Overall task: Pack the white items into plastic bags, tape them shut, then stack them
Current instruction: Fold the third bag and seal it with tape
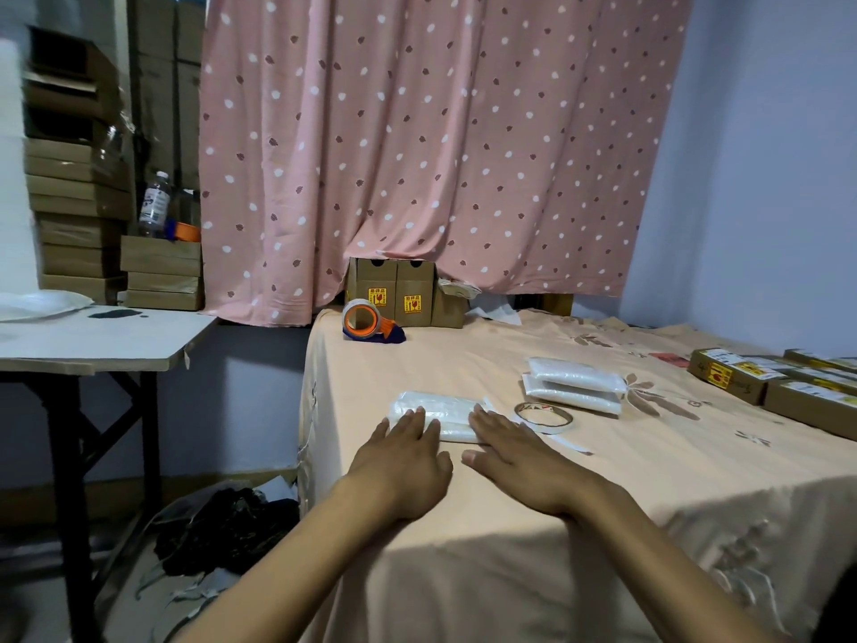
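A white item in a clear plastic bag (445, 410) lies flat on the peach bedspread (603, 480) in front of me. My left hand (403, 461) lies flat with straight fingers, its fingertips pressing the bag's near left part. My right hand (514, 461) lies flat beside it, fingertips touching the bag's right end. A thin roll of tape (543, 416) lies just right of the bag. Two packed white bags (575, 385) are stacked further right.
An orange tape dispenser (368, 323) stands at the bed's far left corner, before brown cartons (403, 294) under the pink curtain. More brown boxes (779, 387) line the right side. A folding table (92, 336) stands left, with clutter on the floor below.
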